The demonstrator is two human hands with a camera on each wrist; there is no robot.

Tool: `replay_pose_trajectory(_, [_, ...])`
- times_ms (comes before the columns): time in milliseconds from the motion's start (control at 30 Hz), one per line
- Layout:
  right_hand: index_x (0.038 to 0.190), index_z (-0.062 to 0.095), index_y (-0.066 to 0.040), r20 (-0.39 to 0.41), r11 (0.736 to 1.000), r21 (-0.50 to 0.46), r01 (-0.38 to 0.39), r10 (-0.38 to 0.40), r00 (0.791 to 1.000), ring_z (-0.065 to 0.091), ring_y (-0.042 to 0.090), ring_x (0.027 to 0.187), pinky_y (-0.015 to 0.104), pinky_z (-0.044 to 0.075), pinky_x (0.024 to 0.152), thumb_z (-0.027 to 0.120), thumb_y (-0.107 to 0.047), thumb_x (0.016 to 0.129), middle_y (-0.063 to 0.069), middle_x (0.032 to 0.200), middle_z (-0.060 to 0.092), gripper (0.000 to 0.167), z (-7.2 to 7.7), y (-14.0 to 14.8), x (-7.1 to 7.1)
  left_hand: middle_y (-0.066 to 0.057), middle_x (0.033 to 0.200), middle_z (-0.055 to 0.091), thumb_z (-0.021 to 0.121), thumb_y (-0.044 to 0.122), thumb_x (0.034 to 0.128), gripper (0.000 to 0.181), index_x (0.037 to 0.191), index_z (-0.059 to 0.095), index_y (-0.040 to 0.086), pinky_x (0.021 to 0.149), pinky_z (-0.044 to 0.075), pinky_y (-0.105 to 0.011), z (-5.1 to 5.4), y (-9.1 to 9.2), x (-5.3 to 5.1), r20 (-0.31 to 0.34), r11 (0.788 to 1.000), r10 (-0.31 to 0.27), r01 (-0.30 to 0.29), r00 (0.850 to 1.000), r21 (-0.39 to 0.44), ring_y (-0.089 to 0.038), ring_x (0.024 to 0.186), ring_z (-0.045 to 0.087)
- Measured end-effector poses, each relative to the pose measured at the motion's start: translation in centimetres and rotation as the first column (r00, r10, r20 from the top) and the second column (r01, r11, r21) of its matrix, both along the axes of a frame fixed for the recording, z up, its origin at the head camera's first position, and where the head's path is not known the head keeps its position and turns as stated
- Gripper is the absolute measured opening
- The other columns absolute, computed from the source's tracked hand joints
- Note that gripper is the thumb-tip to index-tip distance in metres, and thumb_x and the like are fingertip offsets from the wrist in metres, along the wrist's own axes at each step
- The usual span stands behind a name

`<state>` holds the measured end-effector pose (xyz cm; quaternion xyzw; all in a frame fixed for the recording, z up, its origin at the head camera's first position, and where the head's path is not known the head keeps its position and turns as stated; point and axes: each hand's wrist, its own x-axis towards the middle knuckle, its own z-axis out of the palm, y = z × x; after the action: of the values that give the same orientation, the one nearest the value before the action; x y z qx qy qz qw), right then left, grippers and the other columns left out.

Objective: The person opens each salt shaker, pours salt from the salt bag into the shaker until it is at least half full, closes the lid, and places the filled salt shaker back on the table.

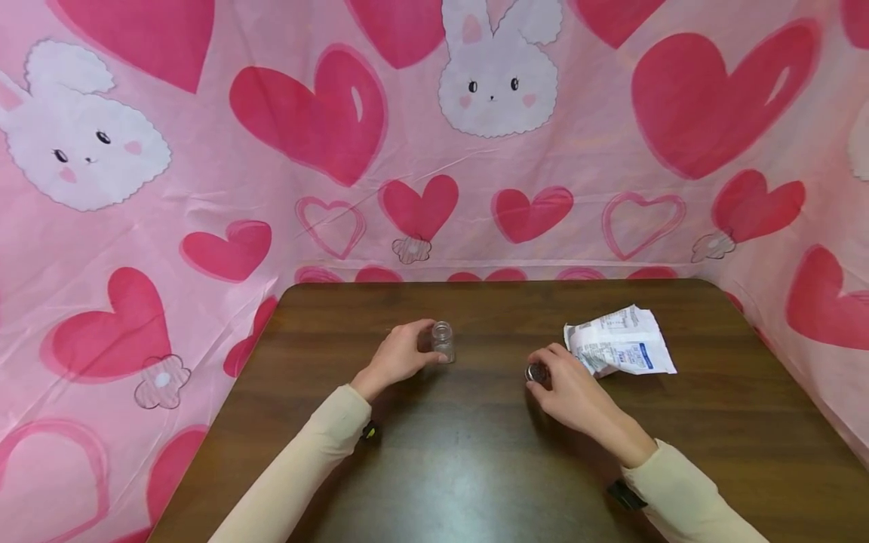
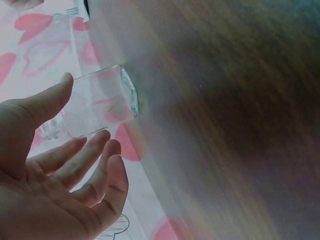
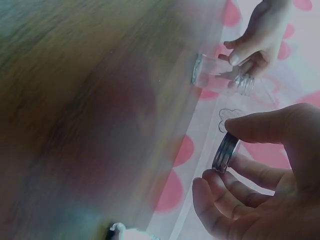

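A small clear glass jar stands upright on the table, its threaded mouth uncovered. My left hand holds it from the left; in the left wrist view the thumb lies along one side of the glass jar and the fingertips along the other. To the right, my right hand pinches a round dark metal lid between thumb and fingers. The right wrist view shows this lid on edge, its ridged rim outward and apart from the jar.
Just beyond my right hand lies a crumpled white packet with printed text and a blue label. The brown wooden table reaches back to a pink cloth backdrop with hearts and rabbits, which also hangs along both sides.
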<state>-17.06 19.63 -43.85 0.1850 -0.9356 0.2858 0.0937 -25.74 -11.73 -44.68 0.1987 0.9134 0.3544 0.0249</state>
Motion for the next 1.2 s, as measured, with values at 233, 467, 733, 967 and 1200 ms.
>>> replay_pose_trajectory(233, [0.109, 0.072, 0.000, -0.004, 1.000, 0.014, 0.019, -0.019, 1.000, 0.063, 0.028, 0.092, 0.051, 0.054, 0.085, 0.085, -0.005, 0.083, 0.009, 0.102, 0.065, 0.030, 0.0, 0.7, 0.6, -0.008, 0.124, 0.071, 0.092, 0.025, 0.0849, 0.063, 0.139, 0.065, 0.008, 0.089, 0.058, -0.044, 0.0, -0.5, 0.3, 0.023, 1.000, 0.015, -0.015, 1.000, 0.022, -0.025, 0.099, 0.069])
replay_pose_trajectory(467, [0.109, 0.072, 0.000, 0.023, 0.999, 0.019, 0.034, -0.035, 0.999, 0.063, 0.027, 0.091, 0.051, 0.056, 0.084, 0.086, -0.006, 0.083, 0.009, 0.103, 0.064, 0.030, 0.0, 1.4, 1.2, -0.007, 0.124, 0.072, 0.091, 0.026, 0.0859, 0.060, 0.138, 0.066, 0.010, 0.084, 0.058, -0.041, 0.5, -0.5, 0.6, 0.014, 1.000, 0.018, -0.018, 1.000, 0.018, -0.023, 0.094, 0.067])
replay_pose_trajectory(733, [0.107, 0.072, 0.000, 0.019, 0.998, 0.028, 0.050, -0.050, 0.999, 0.064, 0.029, 0.091, 0.052, 0.056, 0.083, 0.087, -0.005, 0.082, 0.011, 0.102, 0.064, 0.030, -0.4, 2.0, 1.7, -0.007, 0.128, 0.071, 0.091, 0.029, 0.0849, 0.061, 0.138, 0.067, 0.010, 0.090, 0.057, -0.046, 1.2, -1.0, 1.2, -0.003, 0.999, 0.041, -0.041, 0.999, 0.001, -0.027, 0.104, 0.069])
replay_pose_trajectory(967, [0.107, 0.072, 0.000, 0.033, 0.996, 0.042, 0.076, -0.078, 0.996, 0.064, 0.028, 0.090, 0.052, 0.055, 0.083, 0.086, -0.006, 0.083, 0.011, 0.103, 0.064, 0.029, -0.5, 2.5, 2.2, -0.011, 0.130, 0.070, 0.091, 0.030, 0.0848, 0.065, 0.139, 0.066, 0.006, 0.090, 0.057, -0.048, 1.7, -1.4, 1.6, 0.001, 0.997, 0.067, -0.067, 0.998, -0.027, -0.030, 0.105, 0.068])
replay_pose_trajectory(1200, [0.105, 0.072, -0.001, -0.015, 0.996, 0.046, 0.076, -0.076, 0.997, 0.063, 0.026, 0.088, 0.050, 0.054, 0.080, 0.088, -0.006, 0.080, 0.009, 0.101, 0.065, 0.030, -0.7, 2.9, 2.5, -0.012, 0.128, 0.071, 0.090, 0.031, 0.0862, 0.063, 0.138, 0.066, 0.006, 0.085, 0.057, -0.045, 2.2, -1.7, 2.1, 0.005, 0.997, 0.075, -0.075, 0.997, -0.028, -0.031, 0.101, 0.067])
